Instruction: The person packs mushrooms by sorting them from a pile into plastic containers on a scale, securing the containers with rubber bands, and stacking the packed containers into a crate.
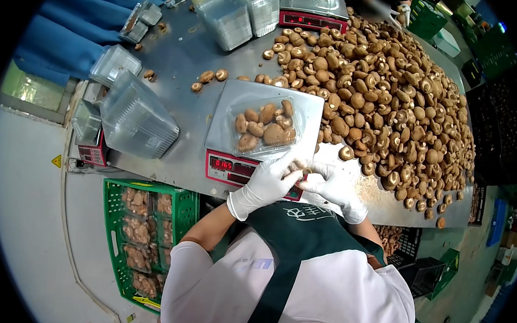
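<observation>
Both my hands wear white gloves and meet in front of the digital scale [219, 121]. My left hand [270, 182] is closed, its fingers on a shiitake mushroom [306, 171] that they mostly cover. From the other side my right hand [331, 184] pinches the same mushroom. On the scale's plate, just beyond my hands, lies a clear plastic tray [234, 144] with several brown shiitake mushrooms [273, 134] in it. The red display [223, 164] appears to read 0165.
A large heap of shiitake mushrooms [384, 104] covers the table's right side. Stacked clear trays [141, 117] stand at left, more trays [225, 22] at the back beside a second scale [313, 18]. A green crate [111, 212] holds packed trays. Another person's gloved hand [389, 13] is at the far side.
</observation>
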Motion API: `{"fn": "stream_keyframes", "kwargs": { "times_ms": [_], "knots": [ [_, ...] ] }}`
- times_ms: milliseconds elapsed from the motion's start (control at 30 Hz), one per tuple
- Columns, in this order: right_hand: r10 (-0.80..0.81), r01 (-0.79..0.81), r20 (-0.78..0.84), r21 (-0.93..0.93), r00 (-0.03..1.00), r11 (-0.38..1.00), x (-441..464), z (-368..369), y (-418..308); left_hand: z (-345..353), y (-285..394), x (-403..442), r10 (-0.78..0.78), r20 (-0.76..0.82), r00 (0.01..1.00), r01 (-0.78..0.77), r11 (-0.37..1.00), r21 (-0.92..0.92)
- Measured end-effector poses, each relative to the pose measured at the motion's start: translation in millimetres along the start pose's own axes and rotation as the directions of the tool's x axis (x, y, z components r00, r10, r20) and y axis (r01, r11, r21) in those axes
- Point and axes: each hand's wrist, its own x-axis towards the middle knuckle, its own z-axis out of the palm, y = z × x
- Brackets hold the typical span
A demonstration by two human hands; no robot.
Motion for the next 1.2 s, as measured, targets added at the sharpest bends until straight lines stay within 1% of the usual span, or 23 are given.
{"fn": "stream_keyframes", "kwargs": {
  "times_ms": [100, 133, 200, 267, 333, 367, 400, 433, 467, 533, 567, 600, 667, 733, 800, 867, 933, 967, 1000, 1067, 1133, 1167, 1200],
  "knots": [
    [0.091, -0.088, -0.035, 0.081, 0.995, 0.993, 5.3, -4.7, 27.4, -2.4, -5.6, -0.8, 0.038, 0.017, 0.999, -0.037, 0.999, -0.034],
    [-0.095, 0.109, -0.056, 0.335, 0.994, 0.936, 5.2, -5.1, 34.6, -7.4, -5.9, -0.6, -0.016, 0.025, 1.0, 0.016, 1.0, -0.009],
    [-0.191, 0.174, -0.066, 0.758, 0.979, 0.629, 1.9, -6.2, 33.7, -11.4, -6.8, 0.5, -0.071, 0.03, 0.997, 0.071, 0.997, 0.016],
    [-0.197, 0.206, -0.096, 0.705, 0.976, 0.678, 4.4, -2.4, 29.8, -10.2, -7.7, 2.3, -0.013, 0.029, 0.999, 0.014, 1.0, -0.024],
    [-0.403, 0.159, 0.059, 0.858, 0.913, 0.488, 7.7, -1.8, 28.5, -9.8, -6.8, 5.5, -0.028, 0.015, 1.0, 0.029, 0.998, -0.059],
    [-0.354, 0.188, 0.04, 0.789, 0.934, 0.585, 4.4, -0.7, 24.8, -12.0, -3.4, 8.8, -0.035, 0.014, 0.999, 0.035, 0.999, -0.017],
    [-0.212, 0.075, 0.106, 0.713, 0.971, 0.697, -0.9, -4.4, 16.6, -14.7, -0.3, 15.0, -0.032, 0.011, 0.999, 0.031, 0.999, 0.027],
    [-0.131, 0.043, 0.103, 0.603, 0.986, 0.797, 0.0, -4.1, 12.0, -15.6, -1.0, 20.1, 0.035, 0.064, 0.997, -0.034, 0.999, -0.009],
    [-0.052, 0.008, 0.079, 0.481, 0.996, 0.877, 1.2, -2.2, 7.0, -20.8, -6.9, 27.7, -0.014, 0.26, 0.965, -0.003, 0.998, 0.067],
    [-0.156, 0.111, 0.036, 0.55, 0.987, 0.828, 15.0, -0.2, 19.2, -32.7, -4.5, 46.6, 0.135, 0.401, 0.906, -0.253, 0.932, 0.259],
    [-0.109, 0.08, 0.029, 0.497, 0.994, 0.864, 22.8, -4.6, 27.7, -45.2, -9.6, 56.2, 0.129, 0.441, 0.888, -0.285, 0.908, 0.308],
    [-0.039, 0.068, -0.074, 0.442, 0.996, 0.894, 26.6, -1.4, 20.5, -57.0, -7.9, 67.5, 0.168, 0.395, 0.903, -0.343, 0.836, 0.428],
    [0.124, -0.054, -0.126, 0.452, 0.984, 0.89, 37.3, -2.6, 30.0, -85.5, -12.1, 96.5, 0.109, 0.221, 0.969, -0.219, 0.793, 0.568],
    [0.196, -0.116, -0.115, 0.49, 0.974, 0.864, 40.6, -0.6, 39.6, -109.9, -34.5, 109.8, -0.035, 0.057, 0.998, -0.016, 0.699, 0.715],
    [0.222, -0.174, -0.07, 0.417, 0.973, 0.892, 46.2, 1.0, 52.0, -132.9, -62.3, 125.1, -0.383, 0.275, 0.882, 0.156, 0.788, 0.596],
    [0.256, -0.22, -0.045, 0.388, 0.966, 0.895, 50.2, 5.2, 54.2, -132.3, -70.4, 121.4, -0.512, 0.355, 0.782, 0.264, 0.788, 0.556],
    [0.266, -0.214, -0.098, 0.366, 0.959, 0.906, 56.7, 11.4, 61.8, -125.6, -51.2, 110.5, -0.498, 0.388, 0.776, 0.199, 0.776, 0.598],
    [0.262, -0.207, -0.103, 0.37, 0.96, 0.906, 57.5, 13.1, 61.0, -120.2, -28.7, 100.7, -0.531, 0.443, 0.722, 0.289, 0.814, 0.504],
    [0.266, -0.201, -0.149, 0.351, 0.952, 0.915, 57.2, 14.6, 57.7, -112.1, -29.7, 94.6, -0.528, 0.453, 0.719, 0.28, 0.816, 0.506],
    [0.269, -0.195, -0.193, 0.332, 0.944, 0.923, 55.4, 14.2, 57.7, -97.5, -46.4, 77.9, -0.516, 0.322, 0.794, 0.292, 0.788, 0.542],
    [0.193, -0.083, -0.269, 0.372, 0.944, 0.924, 52.3, 10.2, 57.1, -90.2, -48.1, 62.2, -0.365, 0.295, 0.883, 0.25, 0.898, 0.363],
    [0.18, -0.068, -0.287, 0.362, 0.941, 0.93, 48.3, 10.4, 51.4, -86.0, -36.7, 54.4, -0.32, 0.374, 0.87, 0.397, 0.905, -0.149],
    [0.183, -0.07, -0.285, 0.366, 0.941, 0.928, 47.8, 9.5, 50.7, -82.0, -40.4, 51.5, -0.324, 0.375, 0.868, 0.401, 0.904, -0.147]
  ]
}}
